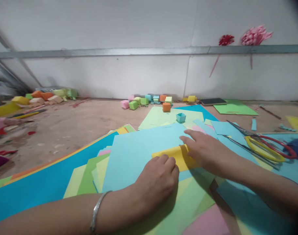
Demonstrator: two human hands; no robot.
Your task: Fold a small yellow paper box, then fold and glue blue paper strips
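Observation:
A folded piece of yellow paper [183, 159] lies on a light-blue sheet [131, 147] in front of me. My left hand [161, 176] has its fingers curled closed on the left part of the yellow paper; the fingertips are hidden. Over the paper's right end is my right hand [205, 150], open, its fingers spread and reaching forward. Beyond the hands stands a small open light-blue paper box [180, 117]. To the right lie scissors with yellow handles [263, 150] and scissors with red handles [283, 147].
Coloured sheets overlap beneath my arms, among them a large blue sheet [53, 173]. Several small paper cubes [144, 101] stand along the wall, near a dark phone-like slab [214, 101] and a green sheet [234, 107]. More coloured pieces [43, 95] are heaped at the far left.

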